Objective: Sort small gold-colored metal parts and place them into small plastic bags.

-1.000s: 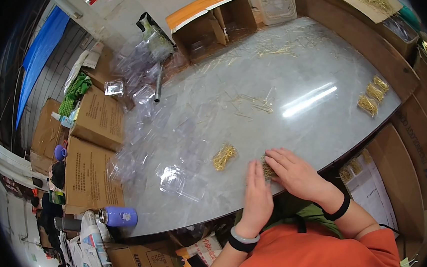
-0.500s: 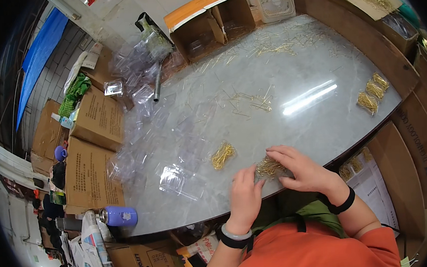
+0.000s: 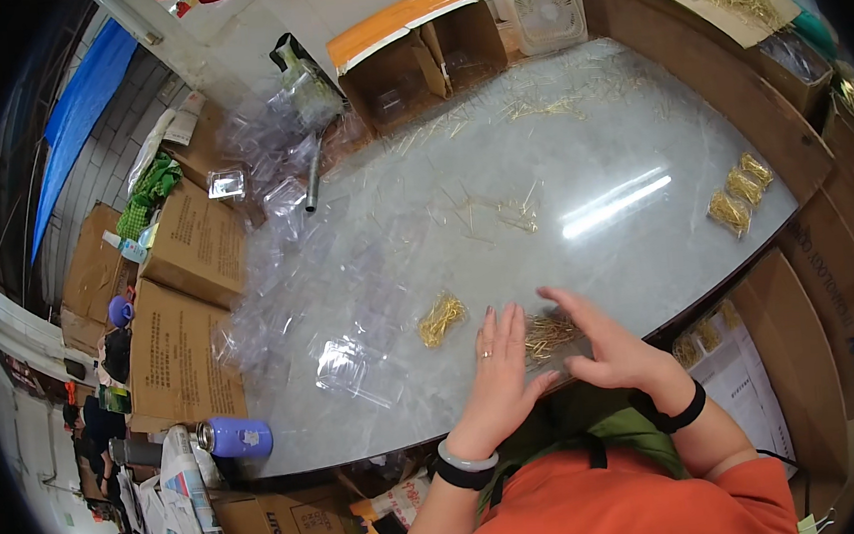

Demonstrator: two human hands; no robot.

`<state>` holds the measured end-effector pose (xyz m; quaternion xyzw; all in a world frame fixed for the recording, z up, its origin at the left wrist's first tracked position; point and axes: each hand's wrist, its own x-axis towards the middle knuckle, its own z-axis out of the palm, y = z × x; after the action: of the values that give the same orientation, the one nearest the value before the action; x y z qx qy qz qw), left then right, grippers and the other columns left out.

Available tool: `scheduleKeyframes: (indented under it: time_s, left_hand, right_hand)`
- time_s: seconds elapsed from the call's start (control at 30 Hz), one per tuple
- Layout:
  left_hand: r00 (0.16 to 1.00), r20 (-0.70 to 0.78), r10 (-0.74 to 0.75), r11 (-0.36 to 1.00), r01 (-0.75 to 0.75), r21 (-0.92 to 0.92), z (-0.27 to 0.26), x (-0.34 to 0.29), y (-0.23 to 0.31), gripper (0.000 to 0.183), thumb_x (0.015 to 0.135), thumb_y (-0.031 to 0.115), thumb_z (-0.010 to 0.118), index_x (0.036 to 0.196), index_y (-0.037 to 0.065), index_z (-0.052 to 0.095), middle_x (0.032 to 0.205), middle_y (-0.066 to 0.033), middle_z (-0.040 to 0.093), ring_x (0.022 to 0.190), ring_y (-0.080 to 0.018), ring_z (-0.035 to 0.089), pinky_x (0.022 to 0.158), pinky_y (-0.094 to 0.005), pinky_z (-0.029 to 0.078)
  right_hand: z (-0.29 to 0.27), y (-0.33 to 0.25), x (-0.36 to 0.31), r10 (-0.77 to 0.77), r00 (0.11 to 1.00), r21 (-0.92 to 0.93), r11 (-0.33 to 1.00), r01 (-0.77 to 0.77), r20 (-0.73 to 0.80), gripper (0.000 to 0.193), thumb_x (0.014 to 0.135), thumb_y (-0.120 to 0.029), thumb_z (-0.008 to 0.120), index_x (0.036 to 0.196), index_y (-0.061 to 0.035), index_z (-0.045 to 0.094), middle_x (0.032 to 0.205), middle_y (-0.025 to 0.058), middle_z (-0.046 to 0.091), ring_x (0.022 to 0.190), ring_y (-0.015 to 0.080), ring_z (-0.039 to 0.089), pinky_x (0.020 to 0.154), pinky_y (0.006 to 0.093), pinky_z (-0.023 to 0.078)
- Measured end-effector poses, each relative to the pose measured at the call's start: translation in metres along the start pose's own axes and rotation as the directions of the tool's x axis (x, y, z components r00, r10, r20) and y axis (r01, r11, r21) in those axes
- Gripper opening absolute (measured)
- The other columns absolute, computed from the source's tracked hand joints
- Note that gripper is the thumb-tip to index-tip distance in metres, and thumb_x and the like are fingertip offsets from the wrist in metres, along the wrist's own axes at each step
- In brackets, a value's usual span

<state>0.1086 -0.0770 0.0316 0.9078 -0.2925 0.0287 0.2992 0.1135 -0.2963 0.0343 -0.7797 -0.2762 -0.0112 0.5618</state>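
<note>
You are gathering the loose gold pins (image 3: 550,335) between your flat, open left hand (image 3: 498,367) and right hand (image 3: 604,348); next, bag them toward ten o'clock.

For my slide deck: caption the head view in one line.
Both hands, left hand and right hand, gather a bunch of gold pins on a grey table beside clear bags.
</note>
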Motion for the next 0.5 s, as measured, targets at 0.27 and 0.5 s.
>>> scheduleKeyframes:
  time_s: [0.27,0.5]
  left_hand:
    - [0.996,0.026,0.087,0.992,-0.089,0.089,0.021,0.005,0.000,0.067,0.097,0.012,0.065,0.154,-0.005,0.033,0.154,-0.0274,0.036,0.142,-0.0518,0.036,0.120,-0.0546,0.032]
    - [0.998,-0.053,-0.020,0.998,0.023,0.052,0.021,-0.008,0.004,0.062,0.093,0.004,0.068,0.146,-0.008,0.040,0.146,-0.0297,0.039,0.143,-0.0493,0.036,0.117,-0.0538,0.037]
  right_hand:
    - [0.049,-0.002,-0.021,0.070,0.946,-0.148,0.981,-0.123,-0.318,0.085,0.078,0.005,0.050,0.158,0.0063,0.020,0.161,0.0315,0.024,0.153,0.0477,0.021,0.126,0.0477,0.019]
    - [0.031,-0.002,-0.012,0.077,0.978,0.052,0.996,-0.069,-0.191,0.083,0.079,0.008,0.048,0.158,0.0041,0.023,0.164,0.0273,0.024,0.155,0.0425,0.022,0.126,0.0441,0.021]
